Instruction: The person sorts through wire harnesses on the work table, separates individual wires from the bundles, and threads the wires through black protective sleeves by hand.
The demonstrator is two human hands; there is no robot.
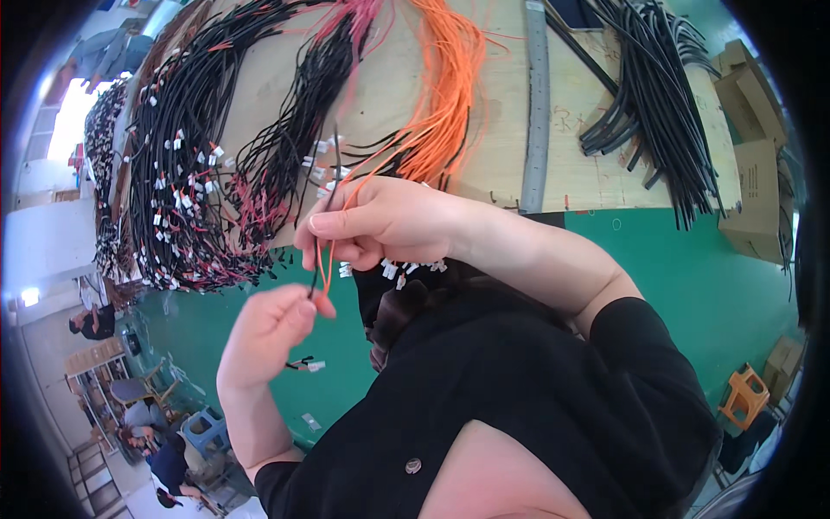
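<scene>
My right hand (372, 221), above the table's front edge, pinches a thin orange wire (327, 259) and a black wire (336, 147) between thumb and fingers. Lower and to the left, my left hand (272, 329) is closed on the lower stretch of the same wires. Between the two hands the orange wire forms a narrow loop. Past my left hand, a short black end with a white connector (316, 367) sticks out. Just beyond my right hand lies a bundle of orange wires (450, 69) with black lower ends and white connectors.
Black wire bundles with white connectors (181, 199) cover the table's left side. A metal ruler (536, 104) and black tubes (666, 104) lie on the right of the wooden table (493, 164). Cardboard boxes (750, 190) and an orange stool (745, 398) stand at right. People (169, 458) sit at lower left.
</scene>
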